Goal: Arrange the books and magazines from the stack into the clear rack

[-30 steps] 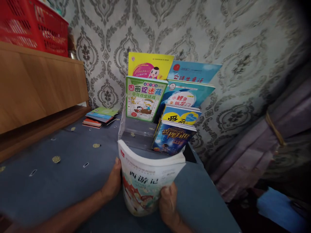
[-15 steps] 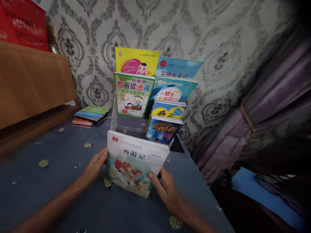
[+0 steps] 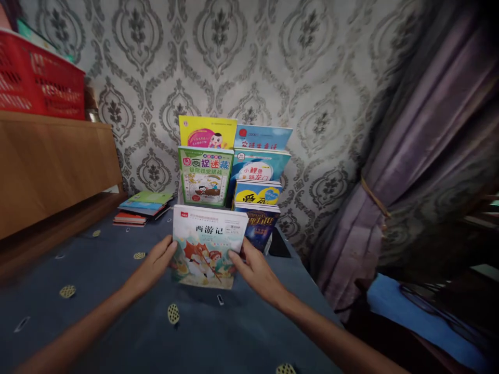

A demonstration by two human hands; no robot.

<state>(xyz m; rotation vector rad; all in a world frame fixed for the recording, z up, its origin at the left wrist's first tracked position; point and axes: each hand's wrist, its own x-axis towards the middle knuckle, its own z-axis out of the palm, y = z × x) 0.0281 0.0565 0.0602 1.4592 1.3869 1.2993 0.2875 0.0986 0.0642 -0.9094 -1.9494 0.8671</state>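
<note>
Two bare hands hold a white-covered book (image 3: pixel 208 246) upright at the front of a clear tiered rack (image 3: pixel 181 196) on a blue-clothed counter (image 3: pixel 117 317). The book's illustrated cover faces the camera and its lower edge sits at the cloth. It hides the rack's front left tier.

The left hand (image 3: pixel 156 262) is closed on the book's left edge, thumb on the cover and fingers curled behind. The right hand (image 3: pixel 251 267) clasps the right edge the same way, thumb pressed to the front.

Six other books stand in the rack. On its left side a green puzzle book (image 3: pixel 205 174) stands before a yellow book (image 3: pixel 206 132). On its right side a dark blue book (image 3: pixel 260 224) is at the front, with a yellow-and-blue book (image 3: pixel 257 192), a pale blue book (image 3: pixel 262 165) and another blue book (image 3: pixel 264 137) rising behind it.

Left of the rack, well apart from it, a flat stack of thin books (image 3: pixel 142 208) lies on the counter. Further left stands a wooden cabinet (image 3: pixel 50 166) with a red basket (image 3: pixel 39 83) on top. Just right of the rack's base lies a small dark object (image 3: pixel 279 244), too dim to identify. Patterned wallpaper (image 3: pixel 273 62) runs behind the rack, and a purple tied curtain (image 3: pixel 409 156) hangs to its right.
</note>
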